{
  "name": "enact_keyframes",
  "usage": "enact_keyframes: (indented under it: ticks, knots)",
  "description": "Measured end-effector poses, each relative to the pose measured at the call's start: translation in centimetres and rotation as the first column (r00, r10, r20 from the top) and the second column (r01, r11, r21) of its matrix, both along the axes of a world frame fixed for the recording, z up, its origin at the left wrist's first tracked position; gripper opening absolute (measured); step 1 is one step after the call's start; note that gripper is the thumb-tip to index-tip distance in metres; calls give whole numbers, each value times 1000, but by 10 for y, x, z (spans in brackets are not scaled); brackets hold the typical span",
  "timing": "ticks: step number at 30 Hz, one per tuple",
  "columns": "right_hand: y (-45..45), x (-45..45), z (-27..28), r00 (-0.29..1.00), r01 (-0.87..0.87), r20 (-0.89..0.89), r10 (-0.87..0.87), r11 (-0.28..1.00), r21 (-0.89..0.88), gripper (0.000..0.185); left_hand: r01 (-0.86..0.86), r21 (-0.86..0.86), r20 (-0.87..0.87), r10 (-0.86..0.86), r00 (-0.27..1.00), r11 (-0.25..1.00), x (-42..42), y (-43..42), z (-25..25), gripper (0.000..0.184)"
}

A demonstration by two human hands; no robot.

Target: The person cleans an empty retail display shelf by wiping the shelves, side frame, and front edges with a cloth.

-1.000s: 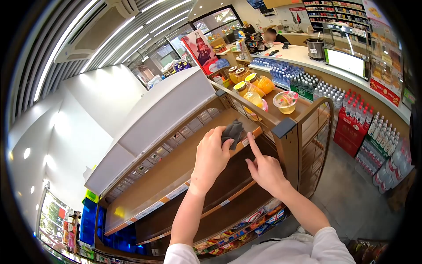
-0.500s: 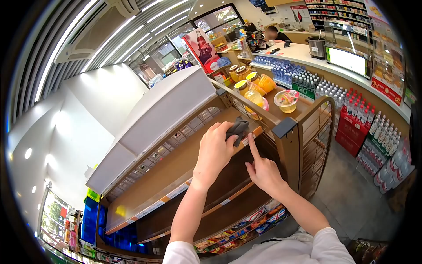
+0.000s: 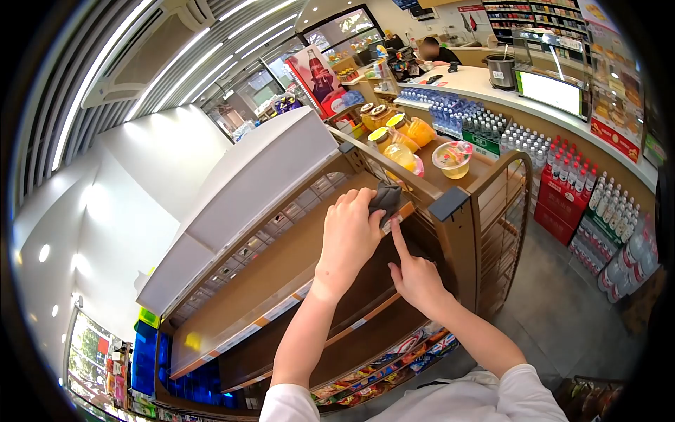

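Note:
My left hand is closed round a crumpled dark grey cloth at the right end of the upper brown shelf board. The cloth lies by the board's front edge, close to the corner post. My right hand holds nothing. Its index finger is stretched out, with the tip at the price label on that edge; the thumb stands apart and the other fingers are curled.
Jars and a fruit cup stand on the end rack beside the metal post. Snack packets fill a low shelf. Bottles line the counter, where a person sits.
My left hand and the cloth have shifted slightly right in the view. My right index fingertip stays at the label on the shelf edge. The view has moved a little.

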State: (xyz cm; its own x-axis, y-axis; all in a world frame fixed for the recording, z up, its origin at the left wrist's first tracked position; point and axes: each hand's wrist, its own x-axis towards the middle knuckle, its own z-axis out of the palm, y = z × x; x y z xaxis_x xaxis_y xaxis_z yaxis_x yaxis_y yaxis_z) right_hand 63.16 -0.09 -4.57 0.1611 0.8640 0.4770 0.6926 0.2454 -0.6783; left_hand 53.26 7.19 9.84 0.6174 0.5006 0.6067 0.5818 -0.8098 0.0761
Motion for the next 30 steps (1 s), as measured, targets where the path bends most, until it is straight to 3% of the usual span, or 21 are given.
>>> enact_keyframes:
  ticks: [16, 26, 29, 30]
  knots:
    - [4, -4, -5, 999, 37, 16, -37, 999, -11, 96, -20, -40, -12, 20, 1000, 999, 22, 11, -2, 24]
    - [2, -2, 0, 999, 28, 36, -27, 999, -32, 97, -82, -67, 97, 88, 991, 994, 27, 19, -20, 29]
    - [2, 2, 2, 999, 34, 43, -32, 998, -60, 98, -25, -73, 178, 37, 983, 997, 20, 16, -18, 29]
    - [1, 2, 3, 999, 35, 40, -33, 998, -56, 98, 21, -144, 242, 15, 970, 989, 15, 17, -15, 29]
